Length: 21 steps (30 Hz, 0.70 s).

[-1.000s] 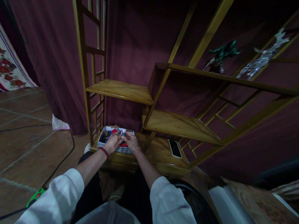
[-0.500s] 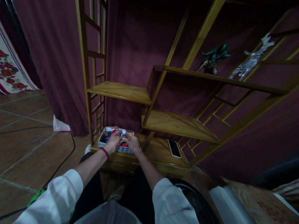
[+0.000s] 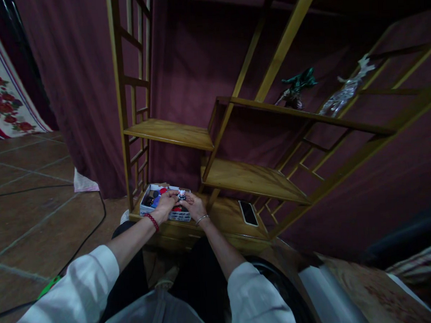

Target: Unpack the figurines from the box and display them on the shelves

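Note:
A small white-and-dark figurine is held between my two hands, just above an open box. My left hand has its fingers closed on the figurine's left side. From the right, my right hand grips it too, thumb and fingers around its base. Beneath them, the white box with a patterned front stands on the low wooden shelf. Red, blue and black items show inside it, too small to name. My hands hide part of its contents.
A phone lies on the low shelf to the right. Above are a left shelf board and a middle board. A green figure and a clear-wrapped figure stand on the upper right shelf. A black cable crosses the tiled floor.
Both hands have moved slightly right with the figurine, which shows more plainly between the fingers. The view has shifted a little, so the shelf unit's right part appears further left.

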### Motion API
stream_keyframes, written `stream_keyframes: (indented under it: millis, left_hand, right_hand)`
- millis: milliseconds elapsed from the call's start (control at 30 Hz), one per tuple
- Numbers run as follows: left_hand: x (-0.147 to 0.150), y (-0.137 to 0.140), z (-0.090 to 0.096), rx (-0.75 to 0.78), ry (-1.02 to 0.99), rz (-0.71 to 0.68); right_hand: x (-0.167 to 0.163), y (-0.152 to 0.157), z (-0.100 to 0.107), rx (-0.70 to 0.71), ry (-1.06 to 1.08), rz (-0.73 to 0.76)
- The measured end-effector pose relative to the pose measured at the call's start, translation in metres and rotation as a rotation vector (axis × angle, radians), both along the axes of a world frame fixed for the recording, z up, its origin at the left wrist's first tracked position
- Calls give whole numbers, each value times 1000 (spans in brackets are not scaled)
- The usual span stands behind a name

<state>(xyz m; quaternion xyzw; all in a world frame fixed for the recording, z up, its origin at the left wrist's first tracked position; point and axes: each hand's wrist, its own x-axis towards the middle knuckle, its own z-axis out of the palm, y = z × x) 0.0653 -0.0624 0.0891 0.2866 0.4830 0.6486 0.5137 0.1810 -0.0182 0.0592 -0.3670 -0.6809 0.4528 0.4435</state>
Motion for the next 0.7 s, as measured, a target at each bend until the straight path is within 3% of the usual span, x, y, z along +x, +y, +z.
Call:
stream_keyframes:
  millis: [700]
  left_hand:
    - [31, -11, 26, 35, -22, -125]
  right_hand:
    - [47, -11, 23, 43, -80, 7]
